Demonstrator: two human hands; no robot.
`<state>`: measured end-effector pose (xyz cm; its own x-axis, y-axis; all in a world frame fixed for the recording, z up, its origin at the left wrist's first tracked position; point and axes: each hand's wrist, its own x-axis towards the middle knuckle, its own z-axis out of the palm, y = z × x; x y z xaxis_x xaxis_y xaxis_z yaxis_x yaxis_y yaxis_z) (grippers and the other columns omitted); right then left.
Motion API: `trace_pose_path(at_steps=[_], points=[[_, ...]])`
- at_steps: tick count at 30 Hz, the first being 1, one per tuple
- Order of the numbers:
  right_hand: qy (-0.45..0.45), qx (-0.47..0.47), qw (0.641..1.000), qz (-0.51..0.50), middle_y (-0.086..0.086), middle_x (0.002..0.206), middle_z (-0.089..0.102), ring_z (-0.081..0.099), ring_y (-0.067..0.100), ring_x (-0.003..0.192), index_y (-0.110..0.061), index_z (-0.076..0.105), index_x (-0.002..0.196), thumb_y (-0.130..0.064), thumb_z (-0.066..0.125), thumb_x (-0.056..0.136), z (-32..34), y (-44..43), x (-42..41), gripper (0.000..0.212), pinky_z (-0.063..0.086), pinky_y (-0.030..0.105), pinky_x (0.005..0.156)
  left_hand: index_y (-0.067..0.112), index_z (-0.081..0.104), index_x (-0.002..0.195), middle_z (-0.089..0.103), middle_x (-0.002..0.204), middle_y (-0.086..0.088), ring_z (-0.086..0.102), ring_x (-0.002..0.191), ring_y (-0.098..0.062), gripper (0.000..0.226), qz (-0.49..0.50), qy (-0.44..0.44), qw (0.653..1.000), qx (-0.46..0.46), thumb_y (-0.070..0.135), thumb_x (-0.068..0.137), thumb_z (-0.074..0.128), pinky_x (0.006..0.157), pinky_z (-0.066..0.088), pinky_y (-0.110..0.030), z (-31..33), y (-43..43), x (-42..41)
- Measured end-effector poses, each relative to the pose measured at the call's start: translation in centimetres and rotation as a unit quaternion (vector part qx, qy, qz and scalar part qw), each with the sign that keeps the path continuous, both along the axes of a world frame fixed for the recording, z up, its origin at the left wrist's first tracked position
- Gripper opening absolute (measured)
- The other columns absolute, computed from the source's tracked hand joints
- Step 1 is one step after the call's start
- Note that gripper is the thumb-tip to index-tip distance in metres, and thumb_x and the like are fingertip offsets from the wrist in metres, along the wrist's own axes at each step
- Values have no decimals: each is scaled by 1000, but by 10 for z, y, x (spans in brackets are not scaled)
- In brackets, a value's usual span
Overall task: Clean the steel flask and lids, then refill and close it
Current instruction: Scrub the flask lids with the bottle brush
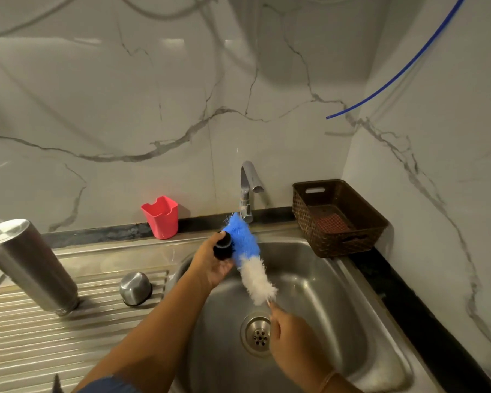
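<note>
Across the lower half of the frame, a steel sink [323, 293] and its ribbed drainboard [26, 336] fill the counter, with a grey-veined marble wall [125, 95] rising behind and to the right. At left on the drainboard stands the steel flask [29, 265], and near it on the right a domed steel lid [135, 288] sits rim-down. Over the basin at centre, the left hand [213, 265] grips a black lid [224, 248]. The right hand [289, 336], lower and just above the drain [257, 334], holds the thin handle of a blue-and-white bottle brush [248, 251], its blue bristles against that lid. Behind them the tap [248, 188] rises at the sink's back edge, with a red cup [161, 217] to its left and a brown basket [349, 245] to its right. A blue tube [403, 70] curves down the upper right.
</note>
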<state>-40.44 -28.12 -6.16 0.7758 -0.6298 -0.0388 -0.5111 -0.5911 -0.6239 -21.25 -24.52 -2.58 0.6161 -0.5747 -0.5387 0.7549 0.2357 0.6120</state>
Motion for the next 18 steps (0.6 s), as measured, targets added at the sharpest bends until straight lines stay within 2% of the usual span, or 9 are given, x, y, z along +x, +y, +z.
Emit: trace_pose_path(at_steps=[3,5,8,12,15,18], points=[[17,-21,999,-37,5,118,64,58,21,109,-26,40,140,-21,35,98,11,-19,14,42,44,27,86,4,61,106,64,90,-5,48,62,-11,44,-57,-41,994,84,42,83,66,59,39,-20,-21,-5,-7],[1,-30,998,-48,5,120,63,58,20,110,-22,41,140,-20,34,99,19,-32,22,41,44,27,86,7,63,110,68,92,-3,52,65,-9,42,-55,-36,994,89,36,81,71,59,41,-17,-28,-11,-14],[-2,-58,998,-31,3,122,61,57,19,111,-24,35,143,-21,32,100,23,-26,23,43,44,27,87,4,62,110,70,84,-6,65,64,-10,33,-16,-2,999,41,21,83,70,55,52,-16,-24,-13,-15],[20,-82,996,29,5,119,60,57,21,110,-25,27,146,-20,31,99,21,0,10,48,44,30,88,2,59,111,66,94,-12,66,82,-20,27,52,28,998,-31,15,88,64,76,56,-30,-22,-6,-8],[2,-69,998,-2,6,123,60,57,21,113,-20,39,141,-17,33,99,33,-26,23,42,44,29,91,-1,57,115,64,106,-17,65,98,-26,34,19,40,998,-54,11,85,67,79,54,-34,-23,-7,-17],[-17,-24,999,-18,9,129,59,54,23,119,-13,45,137,-16,35,99,40,-44,36,40,42,31,98,0,57,115,65,112,-18,66,98,-27,37,-19,39,998,-43,13,82,68,83,54,-33,-22,-11,-22]])
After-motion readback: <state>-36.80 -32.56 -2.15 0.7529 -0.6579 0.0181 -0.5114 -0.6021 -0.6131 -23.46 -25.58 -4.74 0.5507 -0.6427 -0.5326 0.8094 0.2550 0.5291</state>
